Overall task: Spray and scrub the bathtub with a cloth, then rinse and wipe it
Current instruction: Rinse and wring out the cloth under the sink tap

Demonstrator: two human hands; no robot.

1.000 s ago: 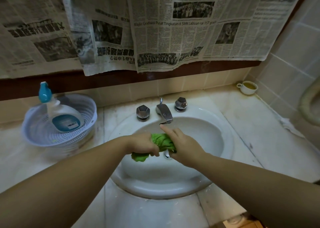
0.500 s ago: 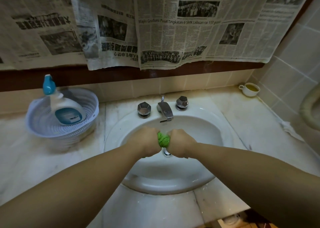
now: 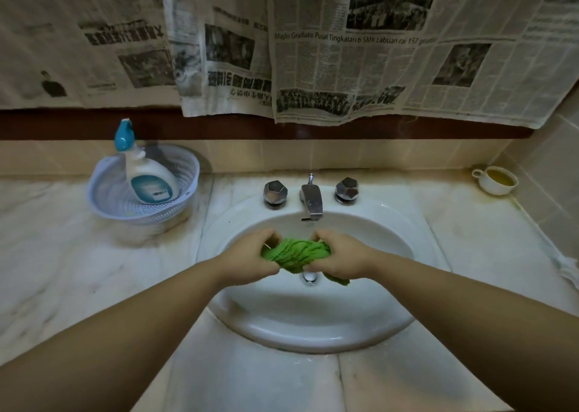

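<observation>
A bunched green cloth hangs over the bowl of a white sink, just under the chrome faucet. My left hand grips its left end and my right hand grips its right end, with a corner of cloth dangling below the right hand. A white spray bottle with a blue trigger head leans inside a pale blue perforated basket at the back left of the counter.
Two chrome faucet knobs flank the spout. A small white cup with yellowish liquid sits at the back right. Newspaper sheets hang over the wall above. The marble counter surrounds the sink; tiled wall closes the right side.
The cloth was squeezed tight between both fists half a second ago; now the hands are a little farther apart and more of the twisted cloth shows between them.
</observation>
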